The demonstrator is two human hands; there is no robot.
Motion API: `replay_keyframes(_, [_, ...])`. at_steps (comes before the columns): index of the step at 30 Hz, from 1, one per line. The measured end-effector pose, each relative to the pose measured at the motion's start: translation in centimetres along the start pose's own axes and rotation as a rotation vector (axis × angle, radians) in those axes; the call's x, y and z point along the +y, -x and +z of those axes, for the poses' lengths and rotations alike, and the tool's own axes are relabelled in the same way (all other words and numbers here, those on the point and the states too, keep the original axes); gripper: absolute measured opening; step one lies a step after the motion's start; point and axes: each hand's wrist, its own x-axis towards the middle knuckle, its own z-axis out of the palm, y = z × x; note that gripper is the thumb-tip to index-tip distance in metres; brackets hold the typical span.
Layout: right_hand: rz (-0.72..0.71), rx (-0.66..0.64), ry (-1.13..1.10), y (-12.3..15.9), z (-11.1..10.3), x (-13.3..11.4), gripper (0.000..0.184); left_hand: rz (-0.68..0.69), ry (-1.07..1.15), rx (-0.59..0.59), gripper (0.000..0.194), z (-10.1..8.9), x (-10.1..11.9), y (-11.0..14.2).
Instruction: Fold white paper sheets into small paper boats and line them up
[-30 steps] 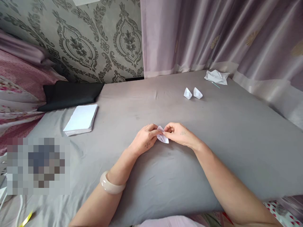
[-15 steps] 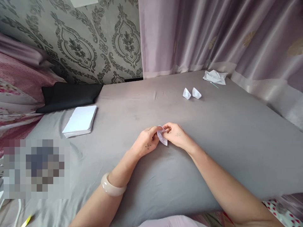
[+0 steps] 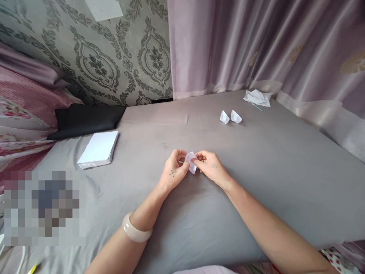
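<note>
A small folded white paper boat (image 3: 192, 164) is held between my two hands above the grey sheet. My left hand (image 3: 175, 167) pinches its left side, thumb at the front and fingers behind. On the other side, my right hand (image 3: 210, 164) grips the paper with the thumb pressed into its fold. Two similar paper boats, a left one (image 3: 224, 117) and a right one (image 3: 236, 117), sit side by side farther back on the sheet.
A stack of white paper (image 3: 98, 148) lies at the left, by a folded black cloth (image 3: 89, 118). Several folded papers (image 3: 257, 97) and a thin green stick (image 3: 257, 107) lie at the back right, near the purple curtain (image 3: 216, 49). The grey sheet (image 3: 159, 131) covers the surface.
My left hand has shifted its grip, its thumb now at the front of the paper. The paper boat has turned and opened slightly between my hands. The view has tilted up slightly.
</note>
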Motion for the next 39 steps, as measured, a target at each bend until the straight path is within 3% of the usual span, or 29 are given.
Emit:
replay_keyframes(12, [-0.05, -0.063, 0.056, 0.7, -0.2, -1.2, 0.024, -0.069, 0.042, -0.065, 0.033, -0.3, 0.3, -0.2])
replay_keyframes(19, [-0.095, 0.08, 0.259, 1.3, 0.0, -2.0, 0.024, -0.144, -0.007, -0.005, 0.032, 0.0, 0.3, 0.0])
replay_keyframes(26, [-0.158, 0.057, 0.341, 1.2, 0.3, -1.6, 0.026, -0.044, -0.094, 0.004, 0.032, 0.1, 0.1, -0.1])
replay_keyframes(30, [-0.182, 0.089, 0.387, 1.4, 0.4, -1.8, 0.025, -0.077, -0.131, 0.002, 0.029, 0.1, 0.4, 0.0])
replay_keyframes(39, [-0.231, 0.028, 0.487, 1.1, 0.3, -1.2, 0.028, -0.103, -0.217, -0.026, 0.027, -0.2, 1.1, 0.1])
